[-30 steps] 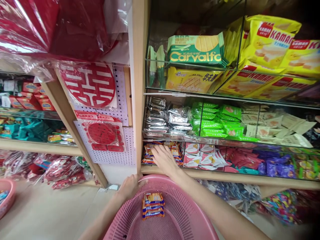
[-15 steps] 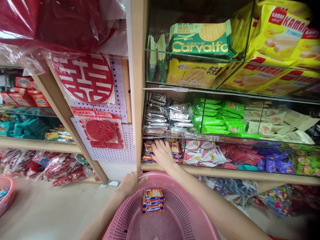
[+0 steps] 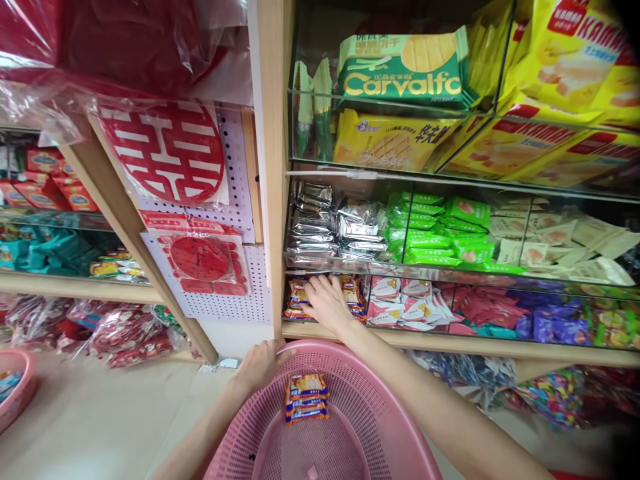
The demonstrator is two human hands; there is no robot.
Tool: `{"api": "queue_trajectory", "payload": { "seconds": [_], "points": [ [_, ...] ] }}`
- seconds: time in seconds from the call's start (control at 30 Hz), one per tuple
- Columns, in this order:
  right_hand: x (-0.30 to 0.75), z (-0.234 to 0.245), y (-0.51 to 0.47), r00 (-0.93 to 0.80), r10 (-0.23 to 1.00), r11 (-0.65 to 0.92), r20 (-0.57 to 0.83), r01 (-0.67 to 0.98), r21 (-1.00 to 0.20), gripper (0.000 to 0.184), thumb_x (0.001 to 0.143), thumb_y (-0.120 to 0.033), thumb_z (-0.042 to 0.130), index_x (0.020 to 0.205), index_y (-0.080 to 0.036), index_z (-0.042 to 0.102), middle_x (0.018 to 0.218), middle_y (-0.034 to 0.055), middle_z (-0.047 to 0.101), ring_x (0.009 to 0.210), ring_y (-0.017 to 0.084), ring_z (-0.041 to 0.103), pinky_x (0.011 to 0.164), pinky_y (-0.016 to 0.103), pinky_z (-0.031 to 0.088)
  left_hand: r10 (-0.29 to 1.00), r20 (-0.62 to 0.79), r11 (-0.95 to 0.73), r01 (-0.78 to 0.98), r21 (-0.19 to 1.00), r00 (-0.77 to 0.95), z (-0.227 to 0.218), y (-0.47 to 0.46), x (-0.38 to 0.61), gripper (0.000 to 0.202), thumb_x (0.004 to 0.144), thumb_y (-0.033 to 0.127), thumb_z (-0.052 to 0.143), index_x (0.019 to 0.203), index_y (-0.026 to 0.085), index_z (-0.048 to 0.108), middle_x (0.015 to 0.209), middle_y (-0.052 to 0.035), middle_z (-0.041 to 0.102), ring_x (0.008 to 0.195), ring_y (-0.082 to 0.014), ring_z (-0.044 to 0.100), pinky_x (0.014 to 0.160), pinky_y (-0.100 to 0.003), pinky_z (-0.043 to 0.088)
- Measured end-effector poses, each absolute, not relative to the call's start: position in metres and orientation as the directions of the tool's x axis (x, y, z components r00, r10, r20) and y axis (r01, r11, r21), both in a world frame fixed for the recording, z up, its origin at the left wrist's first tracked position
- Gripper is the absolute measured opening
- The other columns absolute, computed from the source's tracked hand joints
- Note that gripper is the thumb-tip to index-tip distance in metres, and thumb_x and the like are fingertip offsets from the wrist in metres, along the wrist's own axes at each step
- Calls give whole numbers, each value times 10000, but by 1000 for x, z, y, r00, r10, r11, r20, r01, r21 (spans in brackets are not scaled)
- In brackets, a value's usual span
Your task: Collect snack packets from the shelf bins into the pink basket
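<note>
My left hand grips the far rim of a pink mesh basket held low in front of me. Inside the basket lie a few orange snack packets stacked together. My right hand reaches into the lowest glass-fronted shelf compartment and rests, fingers spread, on a pile of the same orange snack packets. Whether it grips one I cannot make out.
To the right on that shelf lie white-and-red packets, then red and purple ones. Above are silver packets, green packets and boxed Carvalfo biscuits. A wooden upright borders the shelf's left side. Another pink basket sits far left.
The view has shifted slightly downward on the shelves. My right hand has stayed on the orange packets with only small finger movement; my left hand keeps hold of the basket rim.
</note>
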State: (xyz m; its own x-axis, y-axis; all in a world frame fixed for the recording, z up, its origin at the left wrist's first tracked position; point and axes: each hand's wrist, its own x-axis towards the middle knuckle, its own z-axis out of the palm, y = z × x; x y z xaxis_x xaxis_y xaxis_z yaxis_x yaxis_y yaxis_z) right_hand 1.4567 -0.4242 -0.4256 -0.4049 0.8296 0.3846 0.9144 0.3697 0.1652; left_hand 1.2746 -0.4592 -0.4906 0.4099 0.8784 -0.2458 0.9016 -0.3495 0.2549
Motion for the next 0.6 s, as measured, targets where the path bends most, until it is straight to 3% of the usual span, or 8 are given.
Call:
{"api": "queue_trajectory", "payload": {
  "seconds": [0.23,0.37,0.47,0.6],
  "points": [
    [1456,-416,-448,-431,778,403,456,900,163,293,855,-342,540,1059,-134,566,1014,107,608,974,253,483,925,434,308,892,-232,-337,913,231,387,-497,-459,1274,506,916,532,255,1061,175,583,995,-123,677,965,-264,632,770,-307,436],
    [1457,-409,-483,-443,757,462,481,883,87,326,847,-332,558,1116,-150,537,1045,87,606,982,238,488,938,424,310,899,-220,-317,908,275,380,-497,-458,1274,512,907,555,249,1032,192,588,945,-108,691,936,-251,649,750,-294,445],
    [1463,-412,-508,-486,774,534,406,845,-6,344,823,-341,597,1113,-168,533,1050,67,602,988,226,491,908,387,345,887,-244,-321,903,285,392,-496,-457,1274,481,921,505,238,1005,194,595,939,-105,691,917,-240,654,723,-286,449],
    [1475,-432,-526,-556,805,580,205,810,-82,299,775,-377,653,985,-182,567,983,47,601,949,221,507,824,352,394,861,-249,-387,889,244,443,-495,-458,1273,435,935,421,230,1035,197,589,983,-101,682,939,-242,643,749,-306,452]
  ]
}}
